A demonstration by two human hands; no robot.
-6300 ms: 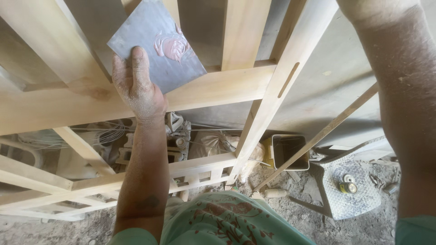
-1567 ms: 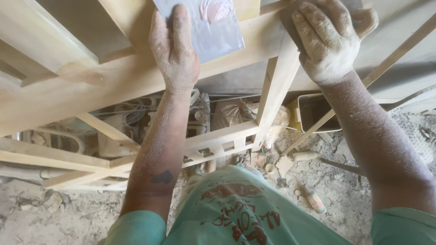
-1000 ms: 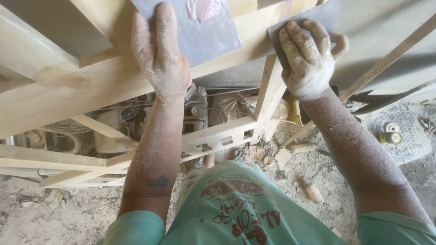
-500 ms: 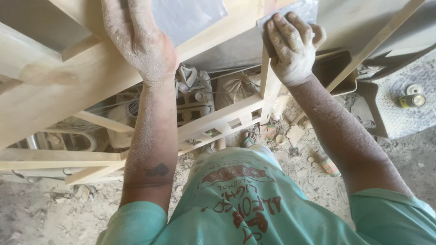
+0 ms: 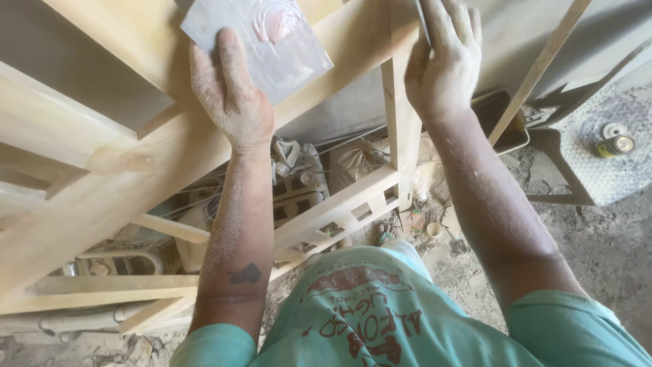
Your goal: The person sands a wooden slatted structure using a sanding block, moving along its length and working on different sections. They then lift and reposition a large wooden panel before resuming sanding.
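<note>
Pale, smooth-planed wooden frame (image 5: 136, 183), both hands on it.

Flat grey square sanding sheet (image 5: 272, 41), pink-smeared, lies on the wide diagonal rail; dusty left hand (image 5: 231, 95) presses it, fingers extended. Right hand (image 5: 441, 61) grips a thin sheet edge against the upright.

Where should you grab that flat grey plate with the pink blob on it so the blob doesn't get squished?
Best by its bare lower edge, coming from below, as the left hand does now. The grey plate lies flat on the slanted wooden rail, and the pink blob sits near its top, so a grip low down probably stays clear of it.
</note>
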